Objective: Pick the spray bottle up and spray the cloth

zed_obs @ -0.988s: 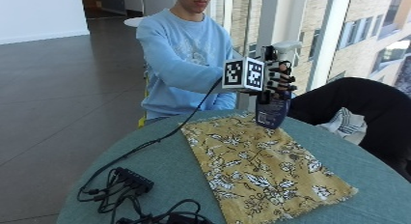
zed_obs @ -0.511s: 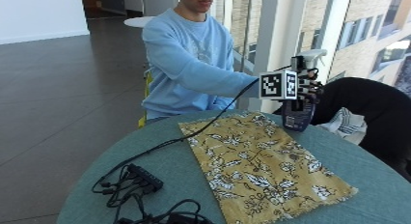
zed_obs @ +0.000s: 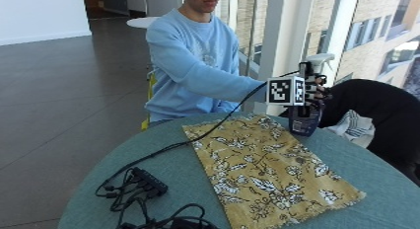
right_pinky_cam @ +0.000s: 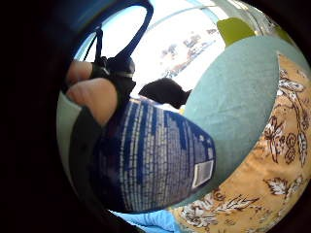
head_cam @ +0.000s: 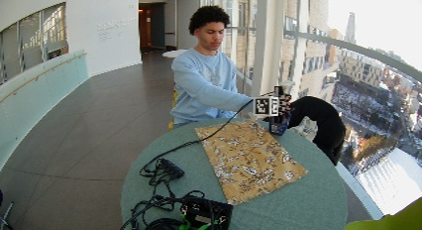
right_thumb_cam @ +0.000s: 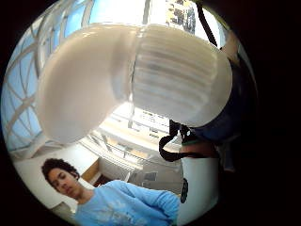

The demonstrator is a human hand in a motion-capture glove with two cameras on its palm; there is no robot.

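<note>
A dark blue spray bottle [zed_obs: 304, 121] with a white spray head [zed_obs: 318, 58] stands upright at the far right corner of the yellow floral cloth [zed_obs: 269, 170]. My gloved right hand [zed_obs: 316, 93] grips its neck and upper body. The bottle's base is low over the teal table [zed_obs: 367, 170]; I cannot tell whether it touches. In the little finger side palm view the printed bottle body [right_pinky_cam: 155, 160] fills the middle, with fingers [right_pinky_cam: 95, 99] curled round it and the cloth [right_pinky_cam: 272, 160] beyond. The thumb side palm view is filled by the white spray head [right_thumb_cam: 131, 80].
A black cable hub [zed_obs: 148, 182] with tangled cables lies on the table's near left, and one cable runs across the cloth's corner to the hand. A black jacket [zed_obs: 377, 110] hangs over a chair just right of the bottle. A black device [head_cam: 204, 212] sits at the near edge.
My hand has carried the bottle to the right, from the cloth's far edge toward its far right corner. In the last half second it has barely moved.
</note>
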